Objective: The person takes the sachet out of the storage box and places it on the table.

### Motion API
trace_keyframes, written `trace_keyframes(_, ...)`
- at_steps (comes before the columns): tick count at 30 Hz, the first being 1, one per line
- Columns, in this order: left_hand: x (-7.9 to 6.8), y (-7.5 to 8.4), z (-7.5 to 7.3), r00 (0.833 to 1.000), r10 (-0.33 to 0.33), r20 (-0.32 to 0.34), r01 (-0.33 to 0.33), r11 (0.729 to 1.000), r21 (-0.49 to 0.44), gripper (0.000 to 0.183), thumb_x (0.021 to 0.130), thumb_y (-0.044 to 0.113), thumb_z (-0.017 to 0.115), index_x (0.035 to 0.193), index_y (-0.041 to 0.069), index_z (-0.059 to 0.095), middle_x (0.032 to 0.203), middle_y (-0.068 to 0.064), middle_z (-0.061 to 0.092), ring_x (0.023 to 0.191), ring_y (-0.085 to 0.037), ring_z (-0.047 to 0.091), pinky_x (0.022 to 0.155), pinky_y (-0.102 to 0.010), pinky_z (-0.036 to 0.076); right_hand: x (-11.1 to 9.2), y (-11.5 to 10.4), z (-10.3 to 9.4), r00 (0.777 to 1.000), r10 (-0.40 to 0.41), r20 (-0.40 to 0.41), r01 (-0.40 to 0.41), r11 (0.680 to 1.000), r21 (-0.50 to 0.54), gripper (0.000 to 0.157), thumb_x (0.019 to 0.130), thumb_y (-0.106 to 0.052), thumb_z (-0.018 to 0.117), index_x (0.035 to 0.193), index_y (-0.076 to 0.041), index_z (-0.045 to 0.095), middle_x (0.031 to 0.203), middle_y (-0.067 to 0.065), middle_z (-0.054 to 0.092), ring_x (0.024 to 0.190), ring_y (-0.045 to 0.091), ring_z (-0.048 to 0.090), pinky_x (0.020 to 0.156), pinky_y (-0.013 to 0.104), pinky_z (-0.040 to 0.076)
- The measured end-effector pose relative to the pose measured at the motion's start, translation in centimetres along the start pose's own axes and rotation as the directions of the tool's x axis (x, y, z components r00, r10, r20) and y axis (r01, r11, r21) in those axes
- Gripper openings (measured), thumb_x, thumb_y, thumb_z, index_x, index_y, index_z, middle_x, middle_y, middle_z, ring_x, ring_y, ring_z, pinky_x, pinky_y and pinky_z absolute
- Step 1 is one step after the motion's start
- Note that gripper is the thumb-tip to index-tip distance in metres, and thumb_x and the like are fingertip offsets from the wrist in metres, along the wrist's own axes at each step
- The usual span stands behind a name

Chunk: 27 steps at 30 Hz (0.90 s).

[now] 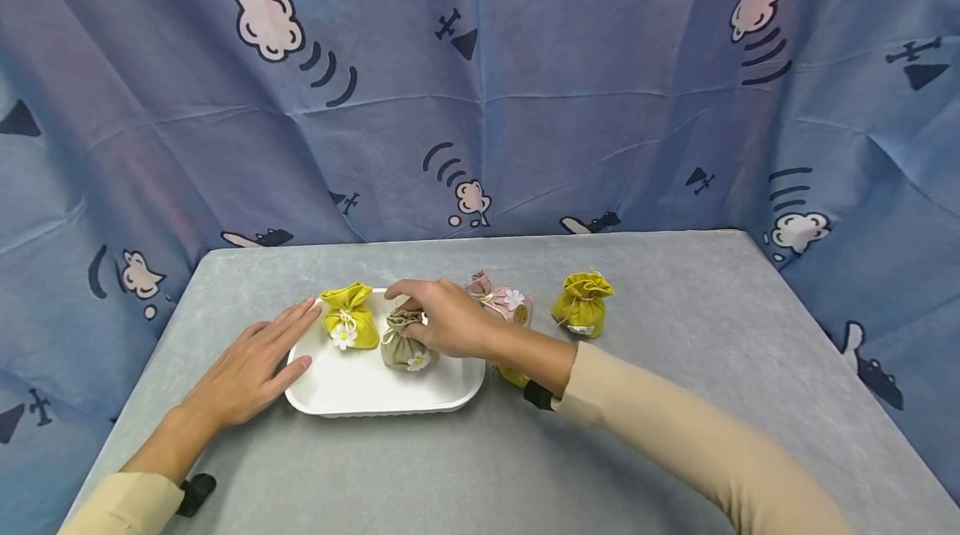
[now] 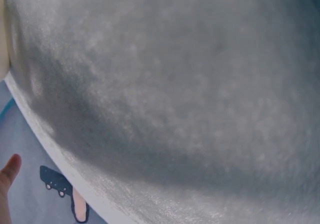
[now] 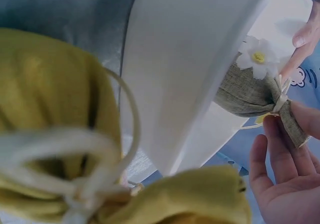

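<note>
In my head view, the right hand (image 1: 446, 318) pinches a linen-like pouch (image 1: 403, 350) by its gathered neck over the white tray (image 1: 337, 392), perhaps resting on it; the left hand (image 1: 251, 368) lies straight-fingered against the rim. A loose pinch could topple its round body. The left wrist gives me mostly gray tabletop (image 2: 175, 84). The right wrist shows coarse weave, a petalled flower (image 3: 257, 59) and a smoother yellow pouch (image 3: 45, 84)

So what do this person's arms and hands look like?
The left hand and right hand are bare, without gloves. The left sleeve and right sleeve are plain pale beige. A small black object shows at the left wrist, another at the right.
</note>
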<state>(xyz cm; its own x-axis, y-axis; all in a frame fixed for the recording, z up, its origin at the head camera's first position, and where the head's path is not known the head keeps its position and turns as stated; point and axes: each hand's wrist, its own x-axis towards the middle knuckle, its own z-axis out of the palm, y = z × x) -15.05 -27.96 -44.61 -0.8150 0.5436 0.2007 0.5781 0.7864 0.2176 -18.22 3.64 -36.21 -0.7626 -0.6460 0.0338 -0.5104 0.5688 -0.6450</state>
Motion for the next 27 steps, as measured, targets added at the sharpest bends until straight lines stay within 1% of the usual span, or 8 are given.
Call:
trace_keyframes(7, -0.2, 0.0, 0.1, 1.000, 0.007, -0.008, -0.007, 1.000, 0.005, 0.067, 0.099, 0.030, 0.058, 0.158, 0.015, 0.029, 0.162, -0.007, 0.030, 0.141, -0.033, 0.039, 0.101, -0.058, 0.037, -0.7, -0.1, -0.7, 1.000, -0.018, -0.016, 0.018, 0.999, 0.032, 0.047, 0.088, -0.004, 0.074, 0.133, -0.008, 0.059, 0.116, 0.007, 0.072, 0.109, 0.015, 0.068, 0.098, 0.030, 0.049)
trace_keyframes(13, -0.2, 0.0, 0.2, 1.000, 0.003, -0.002, -0.003, 1.000, 0.011, 0.068, 0.100, 0.030, 0.058, 0.159, 0.015, 0.028, 0.162, -0.007, 0.029, 0.140, -0.035, 0.040, 0.101, -0.057, 0.037, -1.5, -0.7, -2.1, 0.998, -0.046, -0.051, 0.049, 0.997, 0.057, 0.049, 0.088, -0.002, 0.073, 0.135, -0.006, 0.058, 0.115, 0.006, 0.073, 0.109, 0.015, 0.068, 0.100, 0.032, 0.048)
trace_keyframes(16, -0.1, 0.1, 0.1, 1.000, 0.005, -0.002, -0.005, 1.000, 0.008, 0.068, 0.099, 0.030, 0.059, 0.159, 0.015, 0.028, 0.162, -0.008, 0.029, 0.140, -0.036, 0.040, 0.101, -0.057, 0.037, -1.9, -1.0, -2.8, 0.995, -0.065, -0.080, 0.070, 0.995, 0.065, 0.049, 0.088, -0.002, 0.073, 0.134, -0.007, 0.058, 0.112, 0.004, 0.074, 0.107, 0.013, 0.068, 0.098, 0.031, 0.049)
trace_keyframes(22, 0.0, 0.2, 0.0, 1.000, 0.008, -0.004, -0.008, 1.000, 0.004, 0.067, 0.100, 0.029, 0.058, 0.158, 0.015, 0.029, 0.162, -0.008, 0.029, 0.140, -0.035, 0.040, 0.101, -0.058, 0.037, -2.8, -1.3, -4.5, 0.982, -0.121, -0.142, 0.128, 0.991, 0.047, 0.050, 0.088, -0.003, 0.074, 0.135, -0.007, 0.058, 0.109, 0.002, 0.075, 0.102, 0.013, 0.069, 0.092, 0.029, 0.052)
trace_keyframes(27, 0.0, 0.2, -0.1, 1.000, 0.007, -0.008, -0.007, 1.000, 0.005, 0.067, 0.100, 0.029, 0.058, 0.158, 0.014, 0.029, 0.161, -0.010, 0.031, 0.140, -0.035, 0.040, 0.100, -0.058, 0.038, -3.5, -1.5, -5.8, 0.972, -0.147, -0.184, 0.158, 0.986, 0.050, 0.050, 0.087, -0.001, 0.074, 0.134, -0.008, 0.058, 0.108, 0.002, 0.075, 0.099, 0.012, 0.069, 0.087, 0.032, 0.054)
